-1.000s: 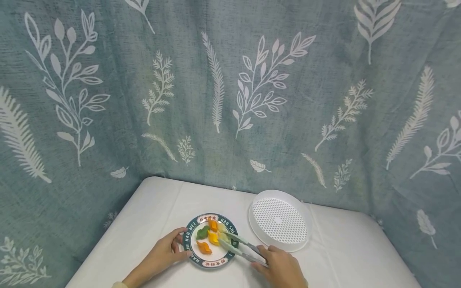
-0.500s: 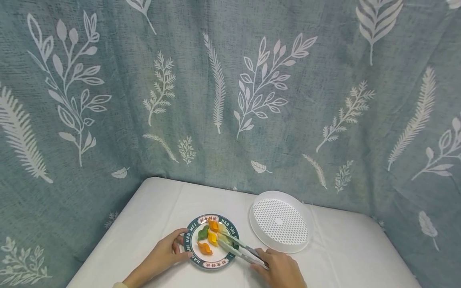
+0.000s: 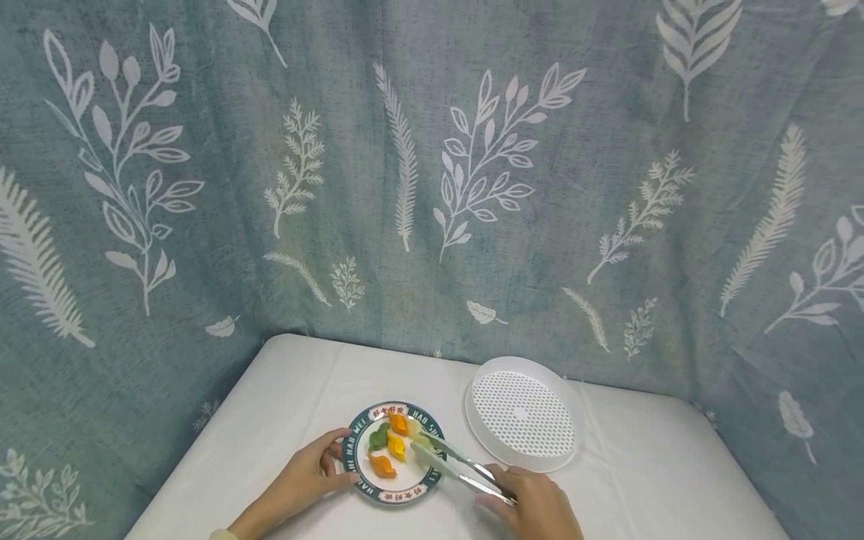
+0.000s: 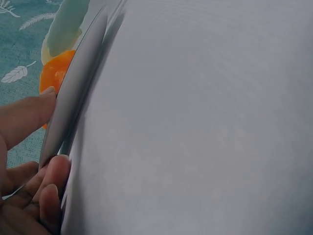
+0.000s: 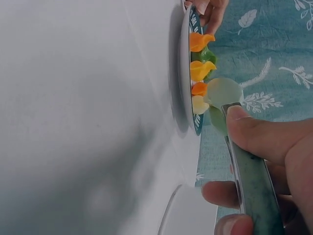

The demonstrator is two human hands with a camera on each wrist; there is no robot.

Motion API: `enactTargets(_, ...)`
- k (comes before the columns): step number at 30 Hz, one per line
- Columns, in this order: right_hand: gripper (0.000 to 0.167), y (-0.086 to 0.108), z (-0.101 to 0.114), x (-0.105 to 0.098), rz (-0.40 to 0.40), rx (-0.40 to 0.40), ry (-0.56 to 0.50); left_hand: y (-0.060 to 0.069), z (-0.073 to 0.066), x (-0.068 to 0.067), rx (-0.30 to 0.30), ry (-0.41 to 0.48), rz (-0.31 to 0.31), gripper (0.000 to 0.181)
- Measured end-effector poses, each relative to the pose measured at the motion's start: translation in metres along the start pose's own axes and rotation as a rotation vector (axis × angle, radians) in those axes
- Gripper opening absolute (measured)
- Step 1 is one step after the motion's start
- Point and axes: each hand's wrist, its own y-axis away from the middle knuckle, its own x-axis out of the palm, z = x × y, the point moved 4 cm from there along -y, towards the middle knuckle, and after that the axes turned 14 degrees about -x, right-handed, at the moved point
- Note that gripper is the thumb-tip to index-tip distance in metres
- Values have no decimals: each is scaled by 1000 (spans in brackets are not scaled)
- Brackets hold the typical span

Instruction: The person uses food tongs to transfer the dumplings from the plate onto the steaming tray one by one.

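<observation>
In the head view my left hand (image 3: pixel 310 471) holds the left rim of a round plate (image 3: pixel 400 496) with a green lettered border. The left wrist view shows its thumb on the upper rim and fingers below. On the plate lie dumpling-shaped pieces: a front orange one (image 3: pixel 382 466), a yellow one (image 3: pixel 396 448), a green one (image 3: pixel 378 438) and a back orange one (image 3: pixel 399 424). My right hand (image 3: pixel 536 502) grips tongs (image 3: pixel 459 474) with pale green heads. Those heads are beside a pale yellow piece (image 5: pixel 199 104) at the plate's right; whether they pinch it I cannot tell.
Behind and right of the plate stands a round white basket (image 3: pixel 523 412) with a perforated bottom. Both rest on a white-covered table (image 3: pixel 290 390). A green leaf-patterned curtain (image 3: pixel 378 187) rises behind and to the left.
My right hand has shifted slightly right, and the tong heads have moved a little away from the yellow piece. The left hand and the plate stay in place.
</observation>
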Motion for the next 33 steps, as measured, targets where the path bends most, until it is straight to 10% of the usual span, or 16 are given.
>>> enactTargets(33,52,9,-35,-43,-205,65,29,-1,2,0,22,-4,13,85)
